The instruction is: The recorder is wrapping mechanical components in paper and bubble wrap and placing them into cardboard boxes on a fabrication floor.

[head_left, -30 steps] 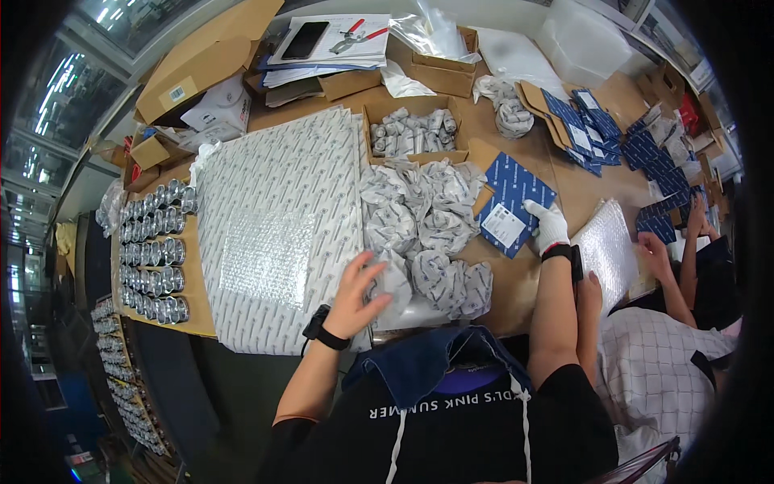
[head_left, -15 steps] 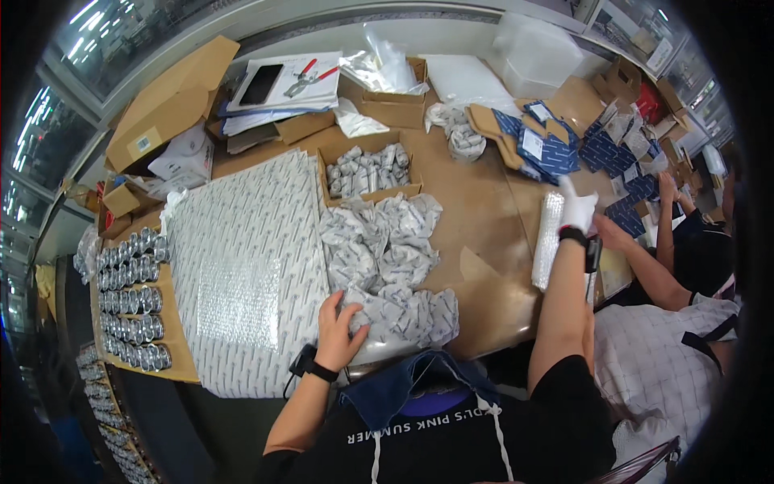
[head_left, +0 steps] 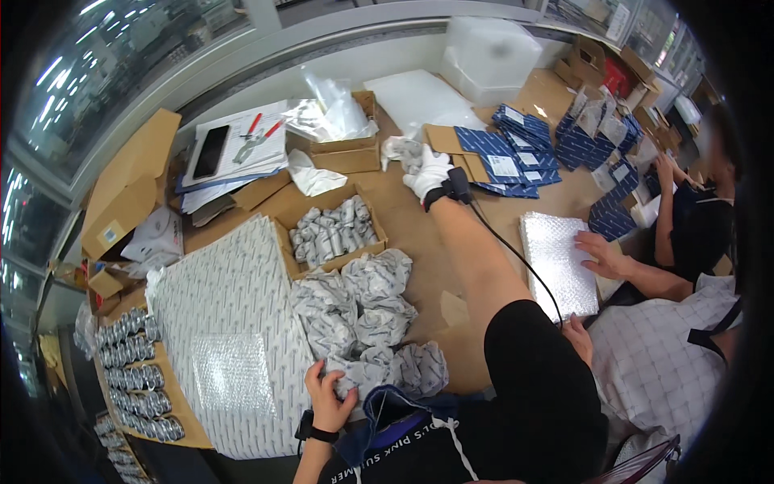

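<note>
My bare left hand (head_left: 329, 397) rests with spread fingers against the near paper-wrapped bundle (head_left: 363, 373). Several more crumpled bundles in printed grey-white paper (head_left: 379, 278) lie in front of it. Far out, my white-gloved right hand (head_left: 429, 173) has its fingers closed round a small paper-wrapped bundle (head_left: 401, 150), beside the blue flat cartons (head_left: 488, 160); its fingertips are partly hidden. A stack of printed wrapping paper (head_left: 222, 310) with a bubble-wrap sheet (head_left: 235, 374) on top lies left of my left hand.
An open carton (head_left: 379, 242) holds small wrapped parts. Metal rings (head_left: 137, 377) stand in rows at the left. Papers with a phone (head_left: 211, 152) and red-handled pliers (head_left: 260, 143) lie behind. At right, a co-worker's hands (head_left: 605, 256) touch a bubble-wrap pad (head_left: 556, 262); another person works beyond.
My right hand has moved left and away from beside the co-worker to the far wrapped bundle. The co-worker's bubble wrap now lies flat and wider. My left hand stays on its bundle; the view has shifted.
</note>
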